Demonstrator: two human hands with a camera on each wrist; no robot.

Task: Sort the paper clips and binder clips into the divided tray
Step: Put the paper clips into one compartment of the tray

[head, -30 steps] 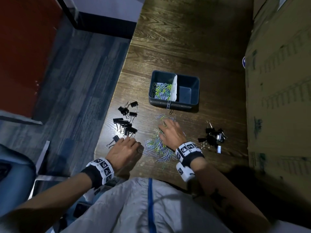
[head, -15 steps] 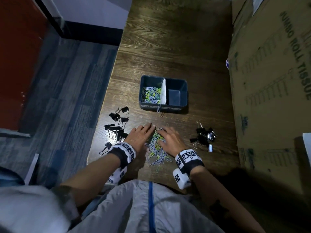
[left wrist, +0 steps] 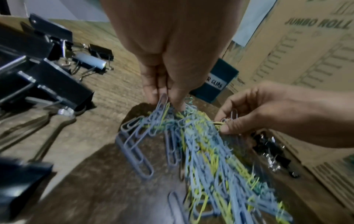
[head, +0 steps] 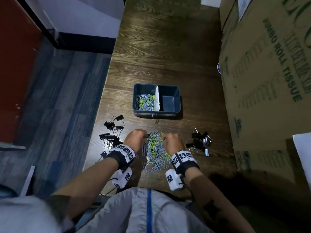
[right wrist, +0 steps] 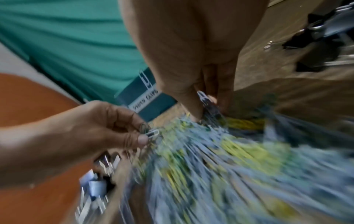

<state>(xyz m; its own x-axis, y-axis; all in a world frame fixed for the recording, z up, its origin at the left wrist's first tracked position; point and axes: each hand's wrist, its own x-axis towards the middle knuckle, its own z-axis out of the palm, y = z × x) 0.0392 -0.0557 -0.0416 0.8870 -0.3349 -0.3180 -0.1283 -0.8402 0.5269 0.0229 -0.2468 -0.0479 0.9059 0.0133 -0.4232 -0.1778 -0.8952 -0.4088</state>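
- I see the cardboard carton [head: 269, 81], the biggest thing here, walling off the table well to the right of my right hand; its side reads "JUMBO ROLL TISSUE".
- The wooden table [head: 159, 47] runs ahead of both hands, its left edge dropping to the floor just past my left wrist.
- The divided tray [head: 176, 113] sits straight ahead of the two pinches, apart from them; paper clips fill its left compartment, a white divider stands in the middle, and one clip hangs on its near wall.
- The loose paper clip pile [head: 155, 153] lies between my hands and trails back toward my wrists.
- Black binder clips [head: 111, 132] crowd just outside my left hand.
- A second binder clip heap [head: 199, 142] lies just outside my right hand, between it and the carton.
- My left hand [head: 134, 139] has its fingertips [left wrist: 151, 94] closed in a pinch on paper clips at the pile's far end.
- My right hand [head: 173, 142] does likewise, thumb and fingers nipped on a few clips; its wrist view is badly blurred.
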